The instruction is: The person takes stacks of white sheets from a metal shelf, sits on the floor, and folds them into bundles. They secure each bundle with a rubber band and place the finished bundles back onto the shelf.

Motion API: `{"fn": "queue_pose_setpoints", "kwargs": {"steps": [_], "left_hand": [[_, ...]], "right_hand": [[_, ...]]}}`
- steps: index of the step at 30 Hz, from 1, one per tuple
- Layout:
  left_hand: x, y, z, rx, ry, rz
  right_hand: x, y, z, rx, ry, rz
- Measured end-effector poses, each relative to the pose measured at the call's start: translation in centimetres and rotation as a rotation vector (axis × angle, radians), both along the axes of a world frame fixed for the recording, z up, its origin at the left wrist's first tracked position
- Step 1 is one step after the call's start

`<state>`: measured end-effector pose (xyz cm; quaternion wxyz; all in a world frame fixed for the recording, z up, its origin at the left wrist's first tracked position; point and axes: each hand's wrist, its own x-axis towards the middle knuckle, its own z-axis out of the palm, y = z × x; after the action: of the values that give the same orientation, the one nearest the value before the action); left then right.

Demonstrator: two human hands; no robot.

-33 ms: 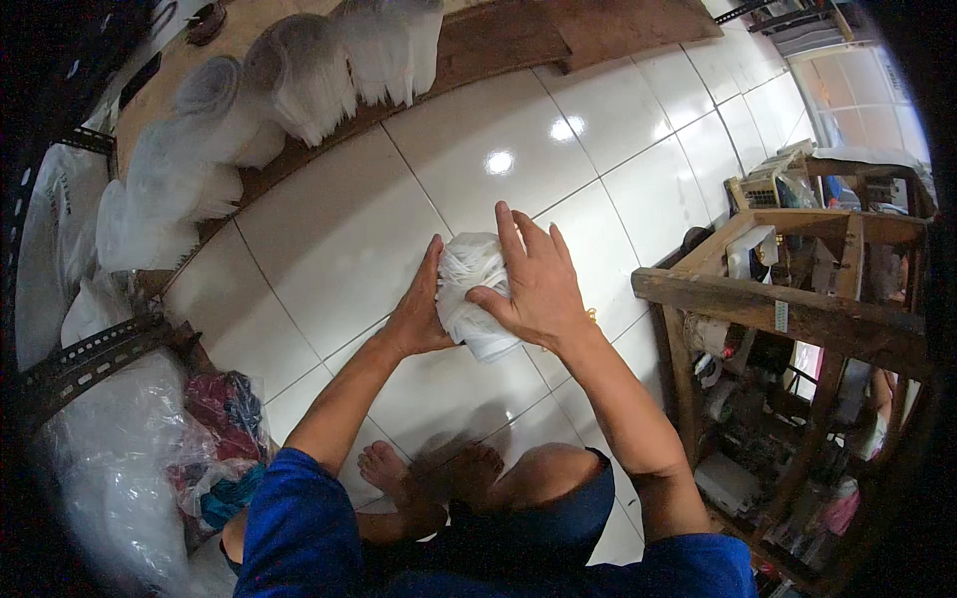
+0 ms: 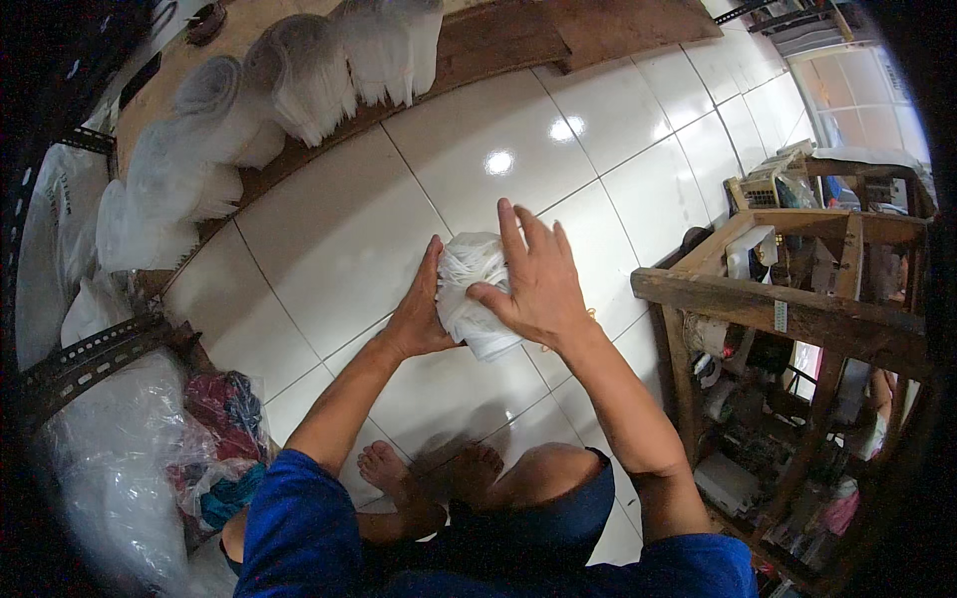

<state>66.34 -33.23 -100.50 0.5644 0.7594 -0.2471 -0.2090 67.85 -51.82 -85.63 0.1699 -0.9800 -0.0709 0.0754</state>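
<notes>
A rolled bundle of thin white plastic sheeting (image 2: 471, 264) is held between my two hands above the tiled floor. Its upper end is crinkled and gathered; the lower end looks smoother. My left hand (image 2: 419, 314) cups its left side, fingers running along and under it. On the other side, my right hand (image 2: 543, 284) presses its thumb onto the front of the bundle, while its fingers stretch upward, slightly apart, along the right edge. Small yellow loops (image 2: 592, 314) like rubber bands show beside my right wrist. The bundle's underside is hidden.
Several rolls of clear plastic (image 2: 299, 75) line a brown board (image 2: 498, 45) at the far left. Plastic-wrapped bundles (image 2: 120, 458) sit at the left by a black perforated metal rail (image 2: 95, 364). A wooden frame (image 2: 768, 304) with cluttered shelves stands at right. My bare feet rest on white tiles (image 2: 309, 264).
The fingers of my right hand have shifted very slightly against the bundle. Otherwise nothing differs.
</notes>
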Motion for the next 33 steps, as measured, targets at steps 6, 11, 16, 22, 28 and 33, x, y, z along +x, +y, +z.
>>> {"fn": "queue_pose_setpoints", "kwargs": {"steps": [6,11,16,22,28,33], "left_hand": [[0.5,0.1,-1.2,0.011,0.120,0.016],[-0.1,-0.3,-2.1,0.022,0.119,0.064],[-0.5,-0.1,-1.3,0.056,0.070,0.065],[0.0,0.2,-0.3,0.133,-0.153,0.035],[0.6,0.0,1.5,-0.207,0.147,0.118],[0.3,0.0,0.7,-0.187,0.041,0.134]], "right_hand": [[0.2,2.2,1.2,-0.064,-0.146,0.138],[0.2,2.8,-0.8,-0.114,-0.108,0.140],[0.3,3.2,0.8,-0.131,-0.124,0.105],[-0.3,3.2,-0.3,-0.094,-0.131,0.103],[-0.1,0.2,-1.1,0.396,-0.069,-0.088],[-3.7,-4.9,-6.4,1.364,0.307,-0.564]]}}
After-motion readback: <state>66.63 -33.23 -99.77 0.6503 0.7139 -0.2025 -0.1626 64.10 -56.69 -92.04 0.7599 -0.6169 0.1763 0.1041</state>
